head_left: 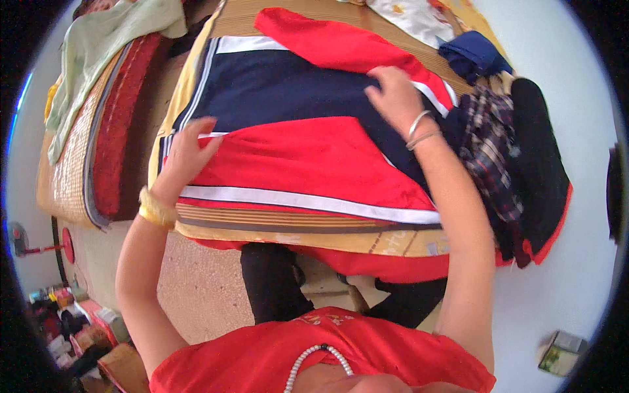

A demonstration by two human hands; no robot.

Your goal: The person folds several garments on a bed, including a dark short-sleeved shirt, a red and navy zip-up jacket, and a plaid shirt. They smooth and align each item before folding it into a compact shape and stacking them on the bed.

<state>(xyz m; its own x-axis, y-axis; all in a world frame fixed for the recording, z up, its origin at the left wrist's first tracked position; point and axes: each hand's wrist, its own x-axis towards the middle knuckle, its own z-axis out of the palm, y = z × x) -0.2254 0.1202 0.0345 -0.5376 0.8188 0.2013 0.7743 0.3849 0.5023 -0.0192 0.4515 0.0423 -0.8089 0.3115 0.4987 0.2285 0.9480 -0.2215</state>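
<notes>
A navy, red and white long-sleeved garment (275, 81) lies spread over a brown striped mat (238, 19) on a bed. Its striped hem is at the left, and a red sleeve (334, 44) stretches along the far side. On the near side, a red section (300, 162) with a white stripe lies across the navy cloth. My left hand (189, 152) is over the hem corner, thumb and fingers apart. Near the base of the far sleeve is my right hand (397, 93), thumb apart from loosely bent fingers. Whether either hand presses on the cloth is unclear.
Dark plaid cloth (484, 147), a black garment with red edging (535, 162) and a navy bundle (474, 54) lie along the right, beside a pale wall. At left, a second bed carries a red blanket (115, 123) and a pale green cloth (98, 64). Clutter (73, 329) fills the lower left.
</notes>
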